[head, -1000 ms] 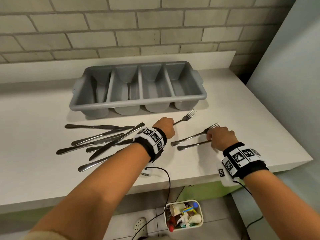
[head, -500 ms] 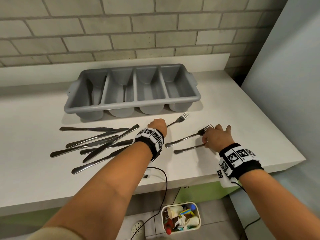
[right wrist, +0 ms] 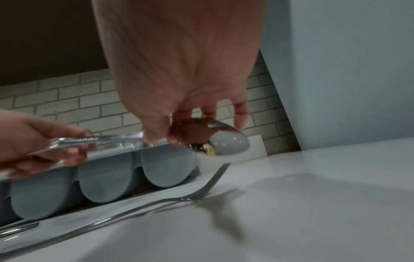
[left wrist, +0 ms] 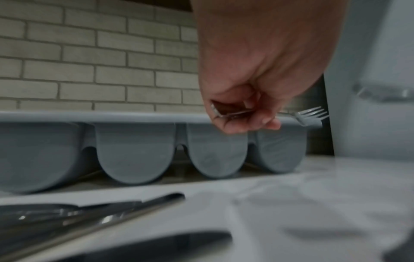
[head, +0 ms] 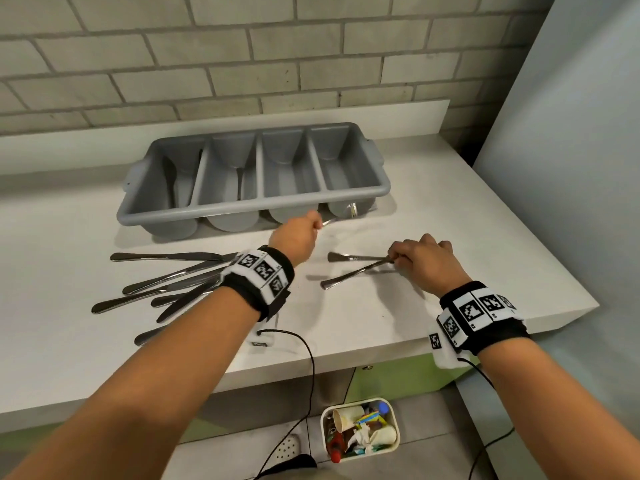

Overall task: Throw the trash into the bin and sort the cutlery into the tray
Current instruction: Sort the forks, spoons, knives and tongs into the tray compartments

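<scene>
Lifting off the surface (head: 433,209) now, the left hand (head: 294,237) pinches a fork (left wrist: 310,115) by the tray (head: 256,206) at frame middle. The right hand (head: 424,263) has picked up a spoon (right wrist: 220,141); another fork (right wrist: 179,198) stays down. Sorting comes next, I think.

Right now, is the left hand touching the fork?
Touching. The left wrist view shows the left hand with fingers curled round the fork handle, tines sticking out.
</scene>
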Motion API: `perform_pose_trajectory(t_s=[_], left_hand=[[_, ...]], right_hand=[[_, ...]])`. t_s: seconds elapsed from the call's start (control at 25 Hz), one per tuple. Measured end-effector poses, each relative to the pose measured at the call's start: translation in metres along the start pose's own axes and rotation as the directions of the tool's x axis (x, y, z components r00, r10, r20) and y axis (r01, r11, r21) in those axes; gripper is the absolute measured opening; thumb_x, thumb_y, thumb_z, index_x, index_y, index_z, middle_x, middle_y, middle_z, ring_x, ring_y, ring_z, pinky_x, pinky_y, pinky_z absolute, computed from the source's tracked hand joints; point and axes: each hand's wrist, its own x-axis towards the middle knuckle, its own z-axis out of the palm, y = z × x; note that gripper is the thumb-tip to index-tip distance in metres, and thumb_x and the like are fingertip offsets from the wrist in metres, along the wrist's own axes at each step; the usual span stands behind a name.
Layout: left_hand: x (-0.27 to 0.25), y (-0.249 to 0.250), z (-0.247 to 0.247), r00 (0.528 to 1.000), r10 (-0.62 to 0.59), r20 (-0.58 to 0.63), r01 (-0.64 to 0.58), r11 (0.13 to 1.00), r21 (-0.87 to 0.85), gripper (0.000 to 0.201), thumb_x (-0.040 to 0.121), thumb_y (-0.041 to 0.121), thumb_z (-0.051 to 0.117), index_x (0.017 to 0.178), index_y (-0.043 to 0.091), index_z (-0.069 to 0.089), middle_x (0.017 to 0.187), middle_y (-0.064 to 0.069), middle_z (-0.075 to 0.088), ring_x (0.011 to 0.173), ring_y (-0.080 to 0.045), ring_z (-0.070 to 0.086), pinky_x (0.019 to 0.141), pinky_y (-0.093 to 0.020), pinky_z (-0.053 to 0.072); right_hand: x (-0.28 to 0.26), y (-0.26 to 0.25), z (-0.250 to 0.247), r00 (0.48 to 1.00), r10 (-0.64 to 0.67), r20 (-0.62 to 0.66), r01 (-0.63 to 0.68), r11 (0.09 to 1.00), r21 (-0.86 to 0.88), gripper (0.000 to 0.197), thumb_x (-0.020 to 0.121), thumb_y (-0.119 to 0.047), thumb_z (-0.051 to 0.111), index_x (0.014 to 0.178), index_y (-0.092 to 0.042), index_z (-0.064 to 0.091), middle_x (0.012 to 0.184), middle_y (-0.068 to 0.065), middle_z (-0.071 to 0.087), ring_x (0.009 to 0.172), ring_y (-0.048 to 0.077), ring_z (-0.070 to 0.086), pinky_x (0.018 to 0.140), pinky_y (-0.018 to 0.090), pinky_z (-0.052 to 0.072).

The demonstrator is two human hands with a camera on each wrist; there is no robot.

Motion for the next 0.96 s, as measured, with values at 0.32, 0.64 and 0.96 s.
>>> perform_pose_trajectory(t_s=[0.32,0.64,0.96], left_hand=[[0.062,-0.017,-0.079,0.96,-0.228,-0.162,0.211,0.971,-0.116,0.031,0.091,0.0,0.043,0.118,-0.002,0.057,0.126,-0.02,0.059,0.12,-0.033,0.054,0.093,-0.034,0.046],[0.102,-0.026,-0.08,0.984,-0.172,-0.04,0.171,0.985,-0.034,0.038,0.098,0.015,0.035,0.117,-0.005,0.061,0.127,-0.022,0.061,0.122,-0.035,0.053,0.089,-0.03,0.047],[0.063,-0.021,-0.08,0.997,-0.021,0.077,0.079,0.383,-0.92,0.029,0.101,0.021,0.034,0.1,0.016,0.062,0.1,-0.002,0.064,0.091,-0.016,0.061,0.077,-0.024,0.051]], right_hand=[[0.04,-0.036,-0.016,0.942,0.094,-0.323,0.091,0.853,0.513,0.012,0.096,-0.015,0.042,0.103,-0.01,0.051,0.06,-0.007,0.041,0.059,0.016,0.044,0.064,0.03,0.034],[0.102,-0.107,-0.034,0.95,0.226,-0.215,0.07,0.517,0.853,0.019,0.087,0.007,0.045,0.093,-0.009,0.038,0.074,-0.007,0.039,0.065,0.009,0.039,0.053,0.008,0.037],[0.131,-0.162,-0.034,0.982,0.175,-0.068,0.013,0.298,0.954,0.031,0.089,0.004,0.046,0.071,-0.019,0.037,0.075,0.001,0.049,0.064,0.013,0.051,0.051,0.015,0.042]])
